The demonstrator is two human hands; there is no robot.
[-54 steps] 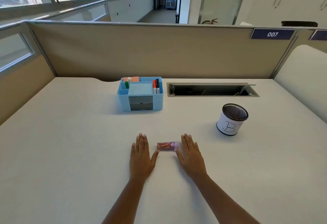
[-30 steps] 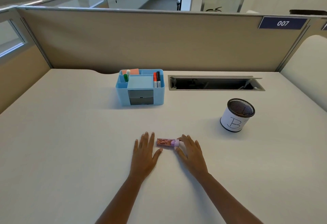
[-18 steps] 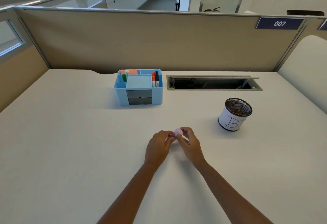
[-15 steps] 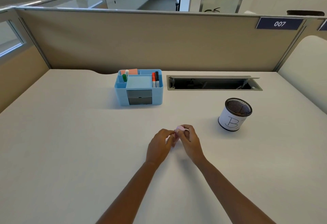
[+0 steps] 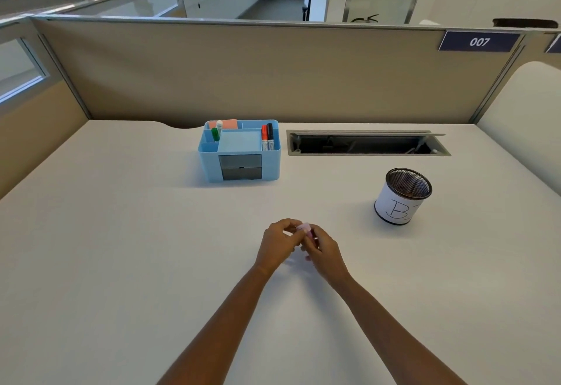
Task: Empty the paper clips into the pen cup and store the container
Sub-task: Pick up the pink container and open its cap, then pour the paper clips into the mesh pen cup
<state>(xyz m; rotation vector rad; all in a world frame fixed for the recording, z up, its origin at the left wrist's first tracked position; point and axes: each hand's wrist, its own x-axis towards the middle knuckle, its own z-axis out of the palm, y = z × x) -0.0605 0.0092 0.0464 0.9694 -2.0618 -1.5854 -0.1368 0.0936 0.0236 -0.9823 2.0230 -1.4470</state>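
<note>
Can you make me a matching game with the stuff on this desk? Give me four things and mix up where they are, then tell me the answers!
Things:
1. pen cup
2. paper clip container
3. blue organizer
4. sign reading 007

Places:
A. on the partition, top right
B. held in both hands, the left hand and the right hand
C. at the back of the desk, left of the open cable slot
D. standing on the desk, to the right of the hands

Right pairs: 1-D, 2-B, 3-C, 4-A
</note>
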